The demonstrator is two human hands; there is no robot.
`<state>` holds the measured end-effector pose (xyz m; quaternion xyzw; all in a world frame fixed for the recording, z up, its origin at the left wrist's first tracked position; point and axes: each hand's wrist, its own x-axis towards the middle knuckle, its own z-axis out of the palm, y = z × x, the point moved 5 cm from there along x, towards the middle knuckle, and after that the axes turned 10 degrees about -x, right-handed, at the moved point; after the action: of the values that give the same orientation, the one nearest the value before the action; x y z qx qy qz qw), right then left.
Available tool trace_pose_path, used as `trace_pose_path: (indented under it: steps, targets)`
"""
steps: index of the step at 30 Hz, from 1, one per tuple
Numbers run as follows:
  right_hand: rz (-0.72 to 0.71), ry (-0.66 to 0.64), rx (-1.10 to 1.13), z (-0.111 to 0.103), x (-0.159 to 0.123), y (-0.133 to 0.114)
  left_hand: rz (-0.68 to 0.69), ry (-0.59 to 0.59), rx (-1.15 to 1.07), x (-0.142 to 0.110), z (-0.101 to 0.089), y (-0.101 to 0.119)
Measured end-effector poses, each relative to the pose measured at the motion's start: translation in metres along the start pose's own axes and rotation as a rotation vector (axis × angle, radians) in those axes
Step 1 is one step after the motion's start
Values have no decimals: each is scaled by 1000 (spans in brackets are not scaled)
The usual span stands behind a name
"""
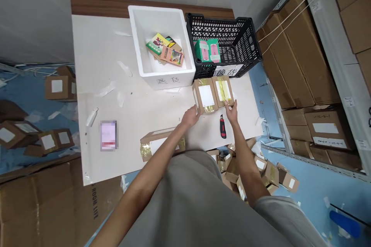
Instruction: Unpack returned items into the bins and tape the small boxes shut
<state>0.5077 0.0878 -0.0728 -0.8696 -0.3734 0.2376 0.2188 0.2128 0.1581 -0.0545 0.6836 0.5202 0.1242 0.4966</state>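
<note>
Two small taped cardboard boxes stand side by side on the white table, in front of the crates. My left hand (190,116) grips the near left corner of the left cardboard box (215,94), which has a white label. At the near right corner of the right cardboard box (230,84), my right hand (231,113) has its thumb on the front and its fingers along the side. A red and black utility knife (222,127) lies just below the boxes. Partly behind my left forearm is a longer taped cardboard box (147,147).
Behind the boxes stand a white foam box (161,80) with several booklets and a black plastic crate (246,55) holding green and pink packs (209,50). A blurred phone-like object (108,135) lies at left. Shelves of cartons (327,127) rise at right; discarded boxes (232,169) litter the floor.
</note>
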Motion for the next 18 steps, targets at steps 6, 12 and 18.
trace_pose_path:
  steps: [6, 12, 18]
  targets:
    - [77, -40, -241, 37, -88, 47, 121, 405, 30, -123, -76, -74]
    - [142, -34, -251, 46, -122, 78, -102, 655, -29, -247, -124, -163]
    - [194, -51, -141, 50, -133, 72, -165, 588, -292, -286, -109, -190]
